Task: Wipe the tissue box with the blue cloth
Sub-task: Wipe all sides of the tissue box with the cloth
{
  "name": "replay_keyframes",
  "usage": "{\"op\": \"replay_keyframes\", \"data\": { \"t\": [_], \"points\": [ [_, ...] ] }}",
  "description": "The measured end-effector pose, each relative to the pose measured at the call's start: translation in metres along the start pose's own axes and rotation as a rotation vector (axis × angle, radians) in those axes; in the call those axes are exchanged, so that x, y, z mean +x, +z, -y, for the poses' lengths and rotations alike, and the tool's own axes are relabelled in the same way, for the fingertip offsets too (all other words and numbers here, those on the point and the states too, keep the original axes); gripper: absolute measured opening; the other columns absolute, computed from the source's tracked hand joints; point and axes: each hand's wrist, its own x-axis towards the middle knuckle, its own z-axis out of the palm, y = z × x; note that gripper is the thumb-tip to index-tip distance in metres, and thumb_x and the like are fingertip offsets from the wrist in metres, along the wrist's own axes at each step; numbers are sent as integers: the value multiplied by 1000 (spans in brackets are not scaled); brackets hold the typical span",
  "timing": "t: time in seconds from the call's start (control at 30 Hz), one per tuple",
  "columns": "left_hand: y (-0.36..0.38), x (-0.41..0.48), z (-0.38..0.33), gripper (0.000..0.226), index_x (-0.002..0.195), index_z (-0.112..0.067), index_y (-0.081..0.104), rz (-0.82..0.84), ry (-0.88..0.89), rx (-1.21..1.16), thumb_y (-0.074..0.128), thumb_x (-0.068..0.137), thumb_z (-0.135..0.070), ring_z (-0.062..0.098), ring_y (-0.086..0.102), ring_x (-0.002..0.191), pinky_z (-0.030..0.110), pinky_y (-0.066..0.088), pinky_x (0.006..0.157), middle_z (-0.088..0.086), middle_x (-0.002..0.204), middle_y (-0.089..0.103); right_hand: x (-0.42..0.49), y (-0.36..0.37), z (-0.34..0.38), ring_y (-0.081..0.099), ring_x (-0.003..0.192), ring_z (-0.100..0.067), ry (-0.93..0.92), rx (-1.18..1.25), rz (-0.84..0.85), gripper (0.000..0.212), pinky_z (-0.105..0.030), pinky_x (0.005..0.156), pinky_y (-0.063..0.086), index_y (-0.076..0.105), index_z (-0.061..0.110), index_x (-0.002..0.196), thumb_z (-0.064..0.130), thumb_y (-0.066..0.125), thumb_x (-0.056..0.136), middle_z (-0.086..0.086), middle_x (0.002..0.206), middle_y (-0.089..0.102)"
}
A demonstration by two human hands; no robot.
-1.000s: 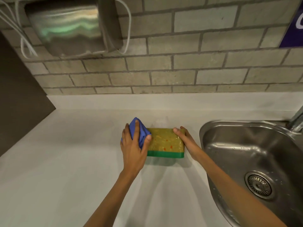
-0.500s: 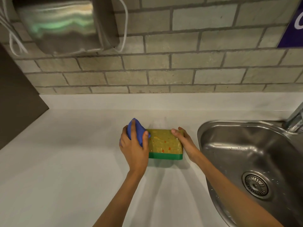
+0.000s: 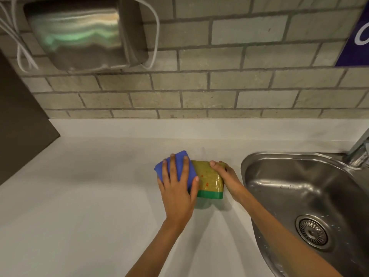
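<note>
The tissue box (image 3: 208, 180) is olive-yellow with red specks and a green band along its near edge; it lies flat on the white counter (image 3: 79, 196). My left hand (image 3: 177, 188) presses the folded blue cloth (image 3: 179, 168) flat over the box's left end, fingers spread on top of the cloth. My right hand (image 3: 225, 179) grips the box's right end, thumb on its far top corner. The left part of the box is hidden under the cloth.
A steel sink (image 3: 299, 196) with a drain (image 3: 312, 232) lies right of the box, its tap (image 3: 359, 150) at the far right edge. A metal dispenser (image 3: 83, 35) with white cables hangs on the brick wall. A dark panel (image 3: 20, 120) borders the counter's left.
The blue cloth, bunched at the box's left end before, now lies spread flat under my left hand and covers more of the box top. My right hand still holds the right end.
</note>
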Motion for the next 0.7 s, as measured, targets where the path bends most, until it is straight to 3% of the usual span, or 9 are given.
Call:
{"op": "replay_keyframes", "data": {
  "t": [0.1,0.27,0.37,0.5,0.6,0.67,0.7],
  "points": [
    [4,-8,20,52,135,-19,49,-30,119,-22,44,88,-42,38,43,130,51,43,100,18,138,52,3,-2,-2,62,62,2,2,-20,-3,38,-9,54,46,52,18,81,52,63,69,7,73,60],
    [3,-2,22,49,136,-16,48,-104,-133,-250,42,90,-33,35,44,127,46,44,101,14,140,49,4,-3,-1,62,65,1,-9,-19,12,42,-8,54,46,53,16,85,53,61,66,8,75,61],
    [6,-5,4,51,134,-13,51,-38,24,-181,38,93,-40,32,38,133,46,36,107,14,140,51,2,-2,-1,62,73,-7,-21,-24,-3,58,-13,60,46,54,11,94,58,68,64,4,79,62],
    [7,-20,13,51,135,-17,46,2,226,-144,24,97,-44,23,30,134,33,20,114,12,139,52,2,-2,-2,60,67,-4,-26,-32,-8,43,-10,56,45,53,13,86,52,62,70,6,74,59],
    [9,-20,11,54,134,-20,47,-75,56,-308,25,95,-50,20,28,139,22,11,117,3,141,45,3,-3,-2,60,74,-6,-22,-19,5,49,-13,61,45,51,11,98,50,63,73,5,81,59],
    [13,-17,-9,47,135,-26,38,-66,-115,-438,31,93,-48,20,24,142,31,17,119,-5,144,37,3,-1,-2,60,81,-11,-17,-13,0,55,-17,66,46,49,9,108,50,63,75,0,92,61],
    [13,-18,-18,47,136,-27,36,-40,-104,-426,32,93,-45,20,23,142,39,22,117,-4,145,37,3,-1,-2,61,85,-13,-13,-9,-8,56,-19,69,46,49,9,113,50,63,77,-3,98,62]
  ]
}}
